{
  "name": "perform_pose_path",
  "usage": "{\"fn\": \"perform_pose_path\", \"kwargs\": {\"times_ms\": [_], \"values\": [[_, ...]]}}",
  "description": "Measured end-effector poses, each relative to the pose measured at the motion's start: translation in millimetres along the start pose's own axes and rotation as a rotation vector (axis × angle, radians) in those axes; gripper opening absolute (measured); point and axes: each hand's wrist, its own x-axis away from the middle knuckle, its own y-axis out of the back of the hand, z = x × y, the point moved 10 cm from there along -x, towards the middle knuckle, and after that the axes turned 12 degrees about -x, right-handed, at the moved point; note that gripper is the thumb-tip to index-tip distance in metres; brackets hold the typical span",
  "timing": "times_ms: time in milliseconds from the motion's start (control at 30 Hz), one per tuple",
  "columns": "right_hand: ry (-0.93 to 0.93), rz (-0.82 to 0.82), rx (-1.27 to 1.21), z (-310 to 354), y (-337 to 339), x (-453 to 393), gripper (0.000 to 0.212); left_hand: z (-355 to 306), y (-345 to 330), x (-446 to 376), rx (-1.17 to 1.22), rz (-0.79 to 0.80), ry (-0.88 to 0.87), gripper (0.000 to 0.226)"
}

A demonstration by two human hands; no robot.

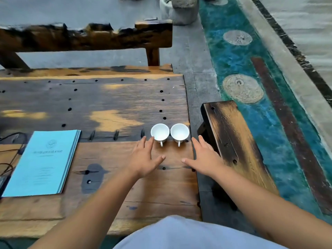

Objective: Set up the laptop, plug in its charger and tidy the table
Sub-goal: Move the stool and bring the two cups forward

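Both open, the left hand [144, 159] brushing the left cup [160, 132] and the right hand [204, 159] at four o'clock of the right cup [179, 132], apparently pairing them at the table [111, 186] edge to tidy; no laptop shows.

Illumination is soft, even daylight with no hard-edged shadows. Pale sky glare washes the dark wooden table [111, 105] in patches beyond the two white cups [169, 133]. The cups are bright, near overexposed inside. Motion blur smears the bench [86, 37] behind the table and softens the print on the blue booklet [45, 162]. Wide-angle distortion bends the table's edges and the forearms near the frame's bottom.
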Motion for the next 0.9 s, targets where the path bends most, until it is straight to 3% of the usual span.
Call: {"fn": "perform_pose_path", "kwargs": {"times_ms": [200, 433, 600, 900], "values": [[-0.041, -0.037, -0.206, 10.7, 0.8, -66.1, 0.098, 2.5, -4.6, -61.8, 0.257, -0.013, 0.031, 0.086], [-0.111, -0.047, -0.296, 3.9, -13.4, -131.7, 0.098, 24.0, -29.9, -129.5, 0.125, 0.009, 0.169, 0.098], [-0.082, 0.030, -0.333, 1.2, -31.5, -157.1, 0.105, 24.1, -63.9, -157.9, 0.342, 0.140, 0.077, 0.110], [-0.044, -0.015, -0.435, -2.6, -33.4, -166.9, 0.099, 30.6, -72.9, -171.0, 0.422, 0.052, 0.085, 0.105]]}}
